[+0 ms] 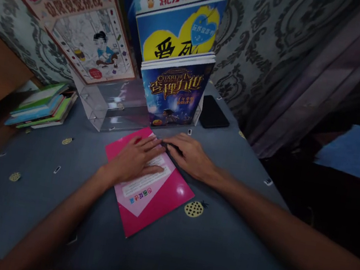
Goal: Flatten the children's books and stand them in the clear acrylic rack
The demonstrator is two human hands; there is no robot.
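A pink book [151,199] lies flat on the grey table [216,247], its cover up with a white label. My left hand [136,157] rests flat on its upper half, fingers stretched out. My right hand [188,155] lies at the book's far right edge, fingers extended and touching that edge. Neither hand grips anything that I can see.
A clear acrylic stand [112,105] holds upright books, a dark blue one [173,92] in front. A black phone [214,112] lies to the right. A stack of green and blue books [45,105] sits at left. A large poster-like book [72,11] leans above. Curtain at right.
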